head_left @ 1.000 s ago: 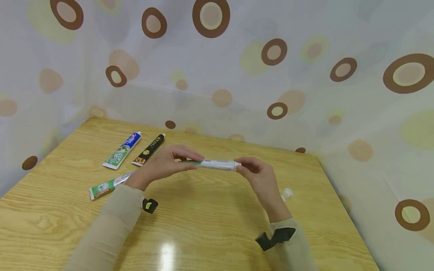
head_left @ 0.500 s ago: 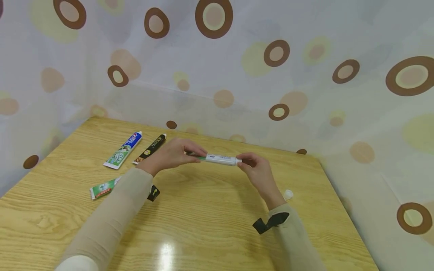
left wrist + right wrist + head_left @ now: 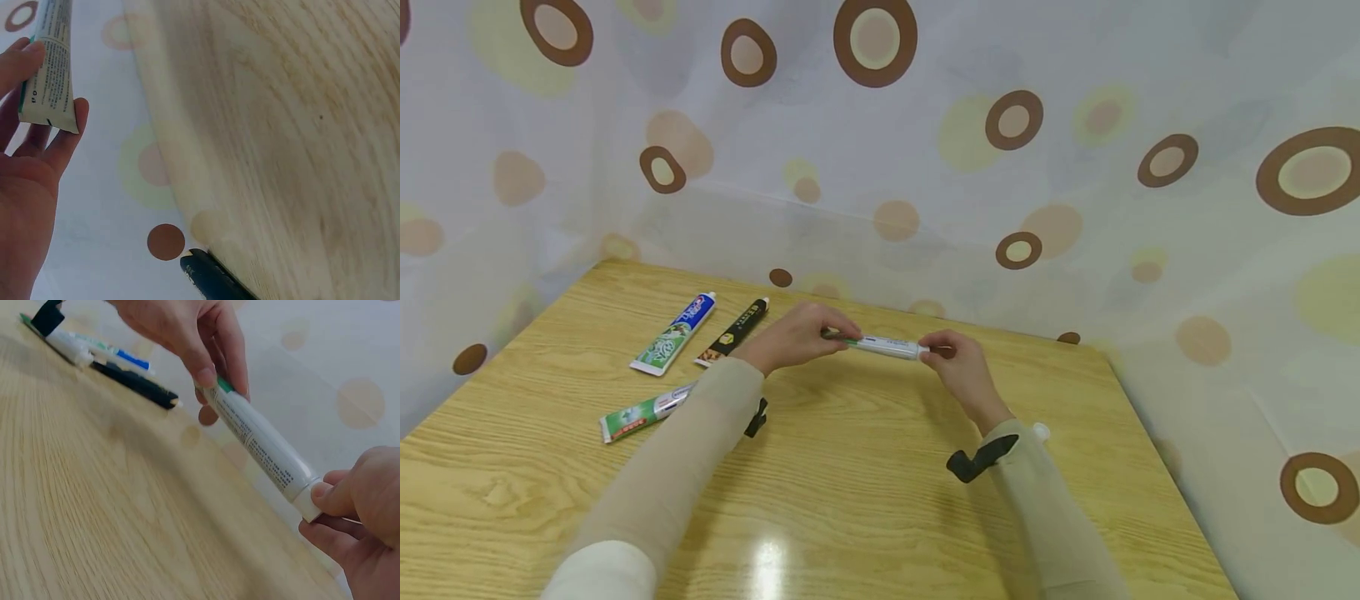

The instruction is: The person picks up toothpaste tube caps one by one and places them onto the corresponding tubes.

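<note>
A white and green toothpaste tube point(image 3: 889, 347) is held level above the table, stretched between both hands. My left hand point(image 3: 805, 335) grips its flat, crimped end, thumb on one face and fingers behind; the left wrist view shows small print on the tube point(image 3: 50, 75) there. At the other end, my right hand point(image 3: 964, 373) pinches the white cap point(image 3: 306, 503) between thumb and fingers. In the right wrist view the cap sits on the tube's neck, and printed text runs along the side.
On the wooden table point(image 3: 850, 500), a blue-green toothpaste tube point(image 3: 673, 335) and a black one point(image 3: 735, 332) lie at the back left. A green and silver tube point(image 3: 643, 412) lies nearer, partly behind my left sleeve. One small white piece point(image 3: 1041, 432) shows beside my right sleeve.
Both hands and the tube have moved a little away from me, the left hand also to the right. The grip on each end stays. My right sleeve now partly covers the small white piece.
</note>
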Tool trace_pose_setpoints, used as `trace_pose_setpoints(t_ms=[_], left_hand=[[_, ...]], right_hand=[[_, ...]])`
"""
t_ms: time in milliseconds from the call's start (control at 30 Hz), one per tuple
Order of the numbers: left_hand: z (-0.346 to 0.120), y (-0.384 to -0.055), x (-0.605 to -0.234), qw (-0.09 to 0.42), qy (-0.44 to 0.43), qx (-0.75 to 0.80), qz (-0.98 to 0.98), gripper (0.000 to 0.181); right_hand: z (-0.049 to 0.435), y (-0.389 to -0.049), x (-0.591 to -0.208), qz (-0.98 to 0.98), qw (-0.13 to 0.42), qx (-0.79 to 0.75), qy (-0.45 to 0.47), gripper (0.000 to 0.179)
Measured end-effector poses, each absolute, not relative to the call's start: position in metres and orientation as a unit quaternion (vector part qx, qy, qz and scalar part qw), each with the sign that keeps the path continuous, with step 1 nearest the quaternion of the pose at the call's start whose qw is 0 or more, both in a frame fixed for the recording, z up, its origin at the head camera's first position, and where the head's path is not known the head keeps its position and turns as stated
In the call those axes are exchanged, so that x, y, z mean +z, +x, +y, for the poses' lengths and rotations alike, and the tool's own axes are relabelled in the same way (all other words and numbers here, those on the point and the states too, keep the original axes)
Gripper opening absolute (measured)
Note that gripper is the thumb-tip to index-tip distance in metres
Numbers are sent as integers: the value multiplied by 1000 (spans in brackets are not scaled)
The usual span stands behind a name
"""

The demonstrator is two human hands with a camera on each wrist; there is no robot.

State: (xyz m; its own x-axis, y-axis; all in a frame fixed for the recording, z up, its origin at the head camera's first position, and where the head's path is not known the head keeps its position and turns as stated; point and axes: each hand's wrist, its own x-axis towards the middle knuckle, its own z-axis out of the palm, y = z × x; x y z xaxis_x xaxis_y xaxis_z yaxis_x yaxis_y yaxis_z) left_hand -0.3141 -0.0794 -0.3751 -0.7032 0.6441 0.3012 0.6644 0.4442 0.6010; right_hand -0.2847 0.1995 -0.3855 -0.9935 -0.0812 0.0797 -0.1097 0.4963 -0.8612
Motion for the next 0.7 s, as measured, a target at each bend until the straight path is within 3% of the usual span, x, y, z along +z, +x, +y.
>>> trace_pose_setpoints(t_ms=[333,700], left_hand=[[-67,-331,-393,-38,-395,-296,-869,26],[-53,-341,-403,-3,-398,-250,-883,27]], right_hand=[[202,-304,-406,-885,-14,462,48,17],[202,-313,-408,-922,6,383,64,14]])
